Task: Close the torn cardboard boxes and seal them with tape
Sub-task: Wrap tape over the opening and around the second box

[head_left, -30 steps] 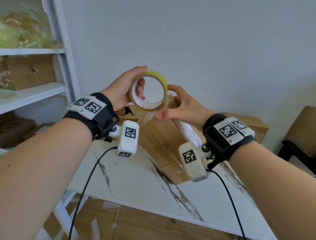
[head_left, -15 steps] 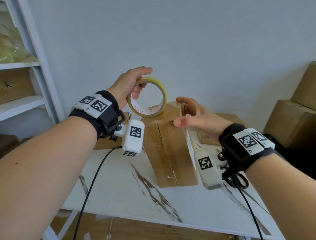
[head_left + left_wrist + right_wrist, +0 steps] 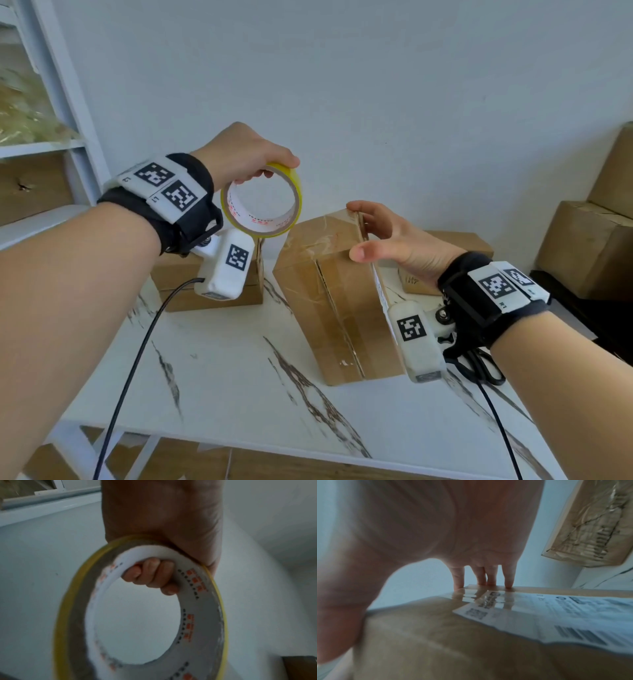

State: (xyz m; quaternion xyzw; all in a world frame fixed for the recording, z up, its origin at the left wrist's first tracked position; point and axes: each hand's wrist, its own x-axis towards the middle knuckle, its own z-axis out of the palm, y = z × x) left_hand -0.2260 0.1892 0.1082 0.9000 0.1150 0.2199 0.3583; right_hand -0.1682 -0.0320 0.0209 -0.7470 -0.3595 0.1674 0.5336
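Note:
A tall brown cardboard box point(image 3: 337, 301) stands on the white marbled table point(image 3: 222, 383), its flaps closed and clear tape over its top end. My right hand point(image 3: 380, 233) is open, its straight fingers point(image 3: 508, 580) touching the box's far top edge beside a white shipping label point(image 3: 556, 612). My left hand point(image 3: 246, 157) grips a yellow-edged tape roll point(image 3: 262, 202) from above, fingers point(image 3: 150, 574) curled through its core, held in the air left of the box. The same tape roll point(image 3: 197, 615) fills the left wrist view.
A lower cardboard box point(image 3: 209, 287) lies behind my left wrist and another flat one point(image 3: 455, 243) behind my right hand. Black scissors point(image 3: 479, 366) lie on the table under my right wrist. White shelves point(image 3: 44, 147) stand at left, stacked boxes point(image 3: 589, 240) at right.
My right hand has let go of the tape roll and come down onto the box's top edge. My left hand has turned over the roll and now holds it from above.

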